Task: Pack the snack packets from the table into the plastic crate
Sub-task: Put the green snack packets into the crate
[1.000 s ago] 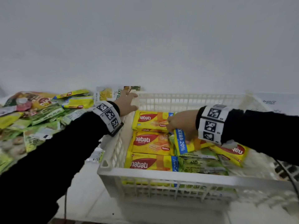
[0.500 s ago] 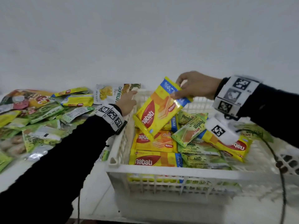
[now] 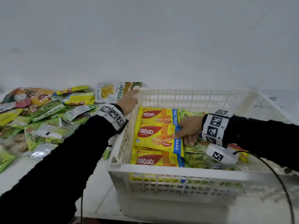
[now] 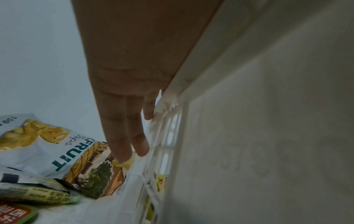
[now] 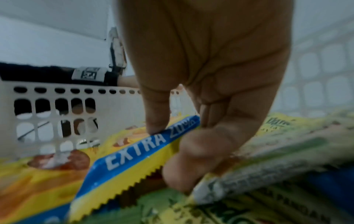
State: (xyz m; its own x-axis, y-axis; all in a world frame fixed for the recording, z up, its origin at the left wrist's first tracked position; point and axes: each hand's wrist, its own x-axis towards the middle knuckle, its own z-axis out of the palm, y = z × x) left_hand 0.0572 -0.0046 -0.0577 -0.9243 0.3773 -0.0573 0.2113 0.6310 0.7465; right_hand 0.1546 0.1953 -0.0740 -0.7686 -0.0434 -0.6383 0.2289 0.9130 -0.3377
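Yellow foil wafer packet point(image 3: 156, 136), airborne half a second ago, now lies in white plastic crate point(image 3: 178, 172) (9 o'clock column); right hand point(image 3: 188, 130) pinches it, left hand point(image 3: 127, 102) flat on rim.

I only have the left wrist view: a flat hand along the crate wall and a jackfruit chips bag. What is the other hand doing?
Observer: The right hand is inside the crate, pinching the blue end of a yellow wafer packet.
Operator: Is that packet lying down or up in the air?
Observer: It lies nearly flat on the middle of three yellow packets along the crate's left side.
Operator: What else is in the crate?
Observer: Green cake packets fill the right side, under that wrist.
Operator: Much left on the table?
Observer: Yes, a heap of green and yellow packets lies left of the crate, behind the left hand.
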